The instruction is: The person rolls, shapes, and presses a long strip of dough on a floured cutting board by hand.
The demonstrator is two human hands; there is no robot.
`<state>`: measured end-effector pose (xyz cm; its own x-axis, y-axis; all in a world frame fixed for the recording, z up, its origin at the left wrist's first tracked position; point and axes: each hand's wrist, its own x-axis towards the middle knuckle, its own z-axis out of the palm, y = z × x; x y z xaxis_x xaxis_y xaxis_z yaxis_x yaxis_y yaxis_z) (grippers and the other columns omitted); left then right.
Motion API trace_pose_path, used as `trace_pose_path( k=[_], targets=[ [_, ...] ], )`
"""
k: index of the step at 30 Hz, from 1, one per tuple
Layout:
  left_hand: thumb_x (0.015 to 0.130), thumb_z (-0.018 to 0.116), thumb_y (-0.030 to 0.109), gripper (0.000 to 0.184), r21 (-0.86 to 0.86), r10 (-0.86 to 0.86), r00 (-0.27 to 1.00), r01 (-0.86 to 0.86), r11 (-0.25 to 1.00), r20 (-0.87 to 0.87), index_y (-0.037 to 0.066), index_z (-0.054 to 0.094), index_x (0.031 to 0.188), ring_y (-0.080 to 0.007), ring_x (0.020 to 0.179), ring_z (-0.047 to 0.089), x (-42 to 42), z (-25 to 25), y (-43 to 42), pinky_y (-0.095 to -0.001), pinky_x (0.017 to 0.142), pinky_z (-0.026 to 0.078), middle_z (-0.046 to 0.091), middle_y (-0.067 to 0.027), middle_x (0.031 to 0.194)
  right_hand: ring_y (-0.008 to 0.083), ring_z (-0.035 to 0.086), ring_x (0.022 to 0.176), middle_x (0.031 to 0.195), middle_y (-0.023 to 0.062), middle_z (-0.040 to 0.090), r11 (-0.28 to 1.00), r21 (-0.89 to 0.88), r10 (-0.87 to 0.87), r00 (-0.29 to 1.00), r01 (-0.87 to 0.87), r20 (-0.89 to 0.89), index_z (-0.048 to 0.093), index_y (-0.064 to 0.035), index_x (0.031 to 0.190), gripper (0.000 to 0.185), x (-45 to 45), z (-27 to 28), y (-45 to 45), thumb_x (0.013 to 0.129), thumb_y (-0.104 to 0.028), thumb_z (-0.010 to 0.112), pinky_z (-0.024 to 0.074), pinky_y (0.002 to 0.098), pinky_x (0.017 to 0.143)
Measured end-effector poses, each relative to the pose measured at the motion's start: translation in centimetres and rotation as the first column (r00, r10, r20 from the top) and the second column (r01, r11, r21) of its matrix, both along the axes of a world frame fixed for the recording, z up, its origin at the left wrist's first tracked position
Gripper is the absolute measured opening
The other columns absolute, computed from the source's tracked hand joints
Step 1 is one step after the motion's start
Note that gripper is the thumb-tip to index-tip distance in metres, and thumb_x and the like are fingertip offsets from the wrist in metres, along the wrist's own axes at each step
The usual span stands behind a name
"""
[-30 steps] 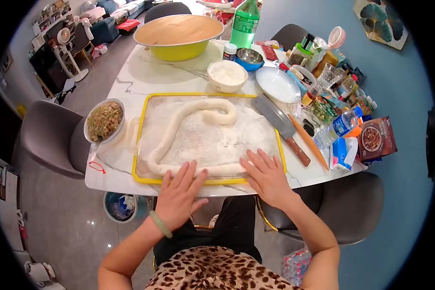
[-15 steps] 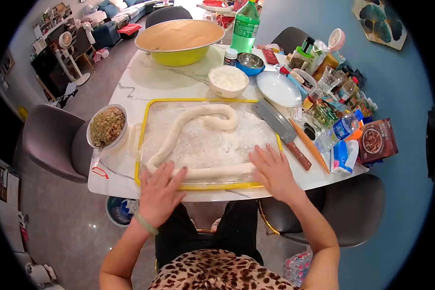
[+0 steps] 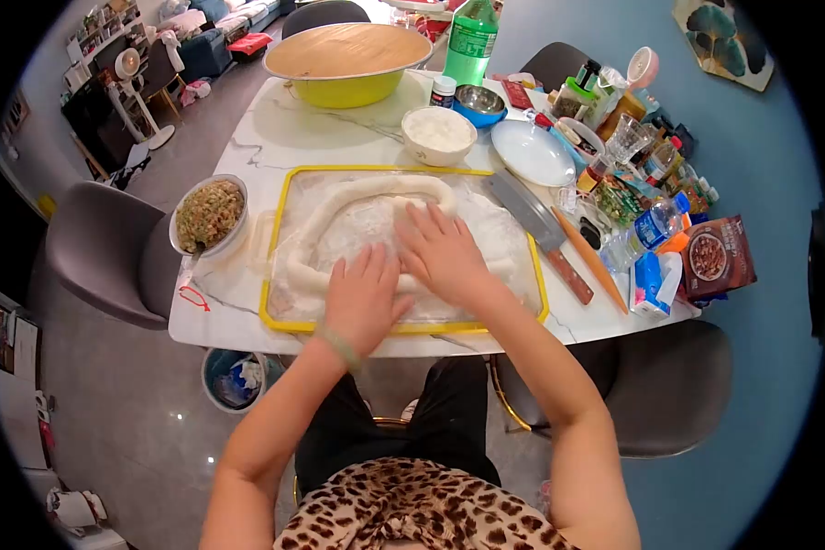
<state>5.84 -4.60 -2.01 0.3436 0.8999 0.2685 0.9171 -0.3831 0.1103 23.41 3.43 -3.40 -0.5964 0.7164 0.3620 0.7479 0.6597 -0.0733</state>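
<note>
A long rope of pale dough (image 3: 318,218) lies curved in a loop on a floured, yellow-edged mat (image 3: 278,240). Its near stretch runs under both hands. My left hand (image 3: 365,289) rests on that stretch, palm down with the fingers extended. Beside it, my right hand (image 3: 442,257) also lies flat over the dough, fingers stretched toward the loop's far end. The dough beneath the palms is hidden. Right of the mat lie a cleaver (image 3: 543,231) and a wooden rolling pin (image 3: 590,259).
A bowl of minced filling (image 3: 211,216) stands at the left, a bowl of white flour (image 3: 438,135) behind the mat. Farther back are a covered yellow basin (image 3: 348,89) and a green bottle (image 3: 470,46). Jars, bottles and a white plate (image 3: 533,153) crowd the right side.
Both hands have moved inward from the ends of the near dough stretch and are now side by side near its middle. The dough's far loop looks wider and flatter. The view has shifted slightly.
</note>
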Motion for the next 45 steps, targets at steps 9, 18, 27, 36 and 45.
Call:
trace_pose_path(
  k=[9, 18, 27, 36, 45],
  targets=[
    [0.088, 0.063, 0.039, 0.068, -0.007, 0.001, 1.000, -0.001, 1.000, 0.015, 0.015, 0.039, 0.146, -0.0343, 0.140, 0.033, -0.8, -0.6, 1.1, -0.0630, 0.107, 0.026, 0.035, -0.0184, 0.151, 0.0375, 0.031, 0.140, 0.152, 0.0131, 0.035, 0.988, 0.070, -0.137, 0.991, 0.136, -0.001, 0.049, -0.0195, 0.140, 0.049, 1.7, 0.3, -1.3, 0.095, -0.040, 0.051, 0.0304, 0.0609, 0.107],
    [0.089, 0.062, 0.043, 0.067, -0.178, -0.173, 0.984, 0.162, 0.971, -0.046, 0.022, 0.037, 0.148, -0.0354, 0.140, 0.034, -3.8, 1.5, -5.1, -0.0628, 0.108, 0.027, 0.035, -0.0163, 0.152, 0.0398, 0.032, 0.138, 0.151, 0.0145, 0.035, 0.992, -0.118, 0.050, 0.992, -0.037, 0.114, 0.048, -0.0214, 0.141, 0.048, 6.3, 1.1, -7.5, 0.095, -0.036, 0.052, 0.0329, 0.0588, 0.105],
    [0.094, 0.053, 0.043, 0.060, -0.161, 0.001, 0.999, -0.007, 0.987, -0.035, 0.017, 0.040, 0.146, -0.0352, 0.139, 0.035, -3.0, 1.1, 2.3, -0.0574, 0.110, 0.027, 0.036, -0.0167, 0.151, 0.0371, 0.033, 0.139, 0.152, 0.0121, 0.036, 0.971, -0.037, -0.236, 0.972, 0.235, -0.018, 0.047, -0.0206, 0.142, 0.050, 5.0, -0.7, 0.1, 0.095, -0.039, 0.051, 0.0276, 0.0577, 0.110],
    [0.092, 0.058, 0.034, 0.056, -0.109, -0.076, 0.994, 0.068, 0.992, -0.078, 0.015, 0.043, 0.143, -0.0338, 0.135, 0.038, -4.5, 2.4, -2.1, -0.0588, 0.111, 0.025, 0.045, -0.0150, 0.144, 0.0369, 0.036, 0.137, 0.149, 0.0131, 0.040, 0.990, -0.061, -0.126, 0.991, 0.129, 0.054, 0.047, -0.0161, 0.141, 0.049, 7.9, 0.4, -4.8, 0.096, -0.035, 0.052, 0.0289, 0.0557, 0.109],
    [0.090, 0.061, 0.034, 0.059, -0.117, -0.061, 0.998, 0.057, 0.991, -0.028, 0.014, 0.044, 0.143, -0.0348, 0.135, 0.039, -5.6, 2.2, -2.6, -0.0604, 0.110, 0.024, 0.045, -0.0150, 0.144, 0.0376, 0.035, 0.138, 0.150, 0.0111, 0.040, 0.985, -0.111, -0.124, 0.991, 0.130, 0.053, 0.049, -0.0172, 0.140, 0.049, 9.3, 0.0, -5.9, 0.096, -0.037, 0.051, 0.0279, 0.0575, 0.109]
  ],
)
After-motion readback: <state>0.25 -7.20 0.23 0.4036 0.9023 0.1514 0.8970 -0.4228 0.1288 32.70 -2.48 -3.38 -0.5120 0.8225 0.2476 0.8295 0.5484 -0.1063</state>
